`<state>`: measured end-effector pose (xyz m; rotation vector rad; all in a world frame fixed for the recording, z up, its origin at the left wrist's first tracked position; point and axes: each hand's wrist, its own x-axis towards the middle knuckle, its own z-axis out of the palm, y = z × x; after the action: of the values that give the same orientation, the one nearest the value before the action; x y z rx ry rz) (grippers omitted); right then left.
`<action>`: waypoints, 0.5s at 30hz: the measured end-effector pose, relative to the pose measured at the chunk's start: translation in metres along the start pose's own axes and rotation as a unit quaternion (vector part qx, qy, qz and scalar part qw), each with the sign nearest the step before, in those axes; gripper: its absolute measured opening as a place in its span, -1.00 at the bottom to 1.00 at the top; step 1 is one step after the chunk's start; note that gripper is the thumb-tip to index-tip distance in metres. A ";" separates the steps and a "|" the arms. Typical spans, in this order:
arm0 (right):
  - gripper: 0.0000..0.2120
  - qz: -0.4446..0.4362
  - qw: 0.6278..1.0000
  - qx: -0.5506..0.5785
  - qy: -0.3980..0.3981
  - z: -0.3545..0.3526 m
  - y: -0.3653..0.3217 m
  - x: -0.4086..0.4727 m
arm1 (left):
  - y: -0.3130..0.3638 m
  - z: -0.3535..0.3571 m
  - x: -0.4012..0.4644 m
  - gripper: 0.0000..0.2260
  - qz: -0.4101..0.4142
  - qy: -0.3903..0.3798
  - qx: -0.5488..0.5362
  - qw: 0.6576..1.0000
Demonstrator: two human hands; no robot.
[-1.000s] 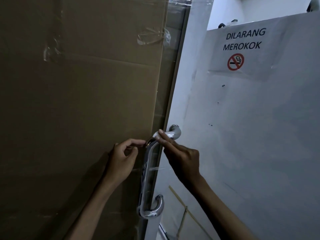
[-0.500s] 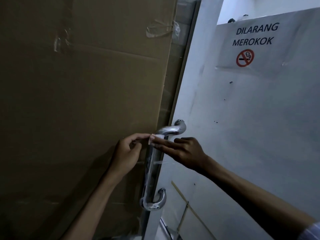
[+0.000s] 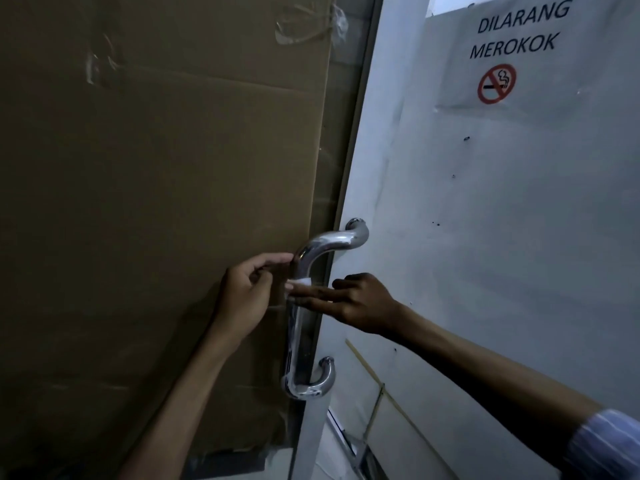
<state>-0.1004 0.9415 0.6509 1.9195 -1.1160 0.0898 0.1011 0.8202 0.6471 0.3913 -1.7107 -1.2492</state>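
A chrome door handle (image 3: 300, 317) is mounted upright on the edge of a white door (image 3: 485, 237). My right hand (image 3: 349, 299) reaches in from the right. Its straight fingers press a small white piece (image 3: 302, 281) against the handle's upper shaft. My left hand (image 3: 247, 296) is just left of the handle. Its index fingertip touches the top bend and its other fingers are curled. Whether they hold anything is hidden. The lower shaft looks wrapped in clear film.
A large brown cardboard sheet (image 3: 156, 202), patched with clear tape, covers the panel to the left of the handle. A paper no-smoking sign (image 3: 512, 53) is stuck high on the white door. Thin strips (image 3: 377, 393) lean at the door's foot.
My right hand has slid down from the handle's top bend to the upper shaft, taking the white piece with it. My left hand stayed beside the handle. The view has moved closer.
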 end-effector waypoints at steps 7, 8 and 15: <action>-0.52 -0.021 0.998 0.030 0.045 0.018 0.004 -0.005 | 0.001 0.009 -0.007 -0.56 -0.001 0.038 0.009 0.999; -0.50 -0.044 0.998 0.025 0.039 0.023 0.002 -0.009 | 0.004 0.011 -0.008 -0.57 -0.002 0.043 0.002 0.999; -0.56 -0.067 0.993 0.068 0.074 0.044 0.007 -0.013 | -0.003 0.017 -0.011 -0.59 0.003 0.086 0.029 0.996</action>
<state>-0.1285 0.9172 0.6230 2.0671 -0.9009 0.2352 0.0916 0.8361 0.6390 0.5124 -1.6017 -1.1301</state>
